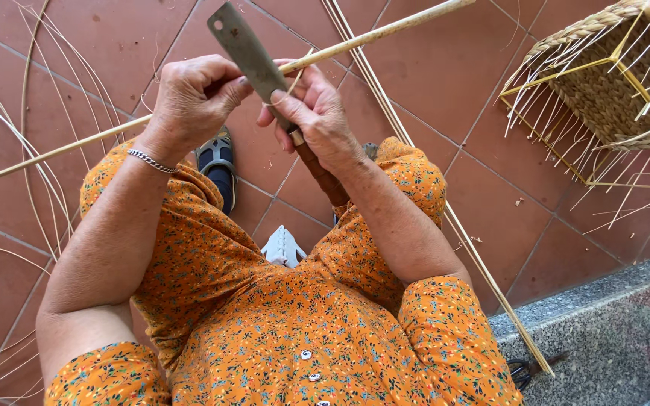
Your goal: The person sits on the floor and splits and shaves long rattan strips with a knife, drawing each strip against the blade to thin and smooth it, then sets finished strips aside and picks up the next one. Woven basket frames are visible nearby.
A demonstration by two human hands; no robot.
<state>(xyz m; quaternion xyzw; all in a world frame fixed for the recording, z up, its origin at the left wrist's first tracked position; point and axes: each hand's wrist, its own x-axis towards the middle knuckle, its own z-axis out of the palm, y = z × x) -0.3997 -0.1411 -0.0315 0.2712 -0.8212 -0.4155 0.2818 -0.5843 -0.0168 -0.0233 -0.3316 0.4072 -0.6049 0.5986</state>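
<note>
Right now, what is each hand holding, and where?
Right hand grips the knife at the top of its wooden handle. Left hand holds the cane beside the blade, thumb against it.

Figure: Two hands work a broad knife against a long cane, seen from above.

The left hand (193,98) grips the pale cane (385,30), which runs from the left edge to the top centre of the frame. The right hand (314,113) closes on the wooden handle of the knife (246,45), blade pointing up and lying across the cane. A half-woven basket (603,83) on a wire frame sits at upper right on the red floor tiles (475,90); loose thin strips (39,150) curve at left.
</note>
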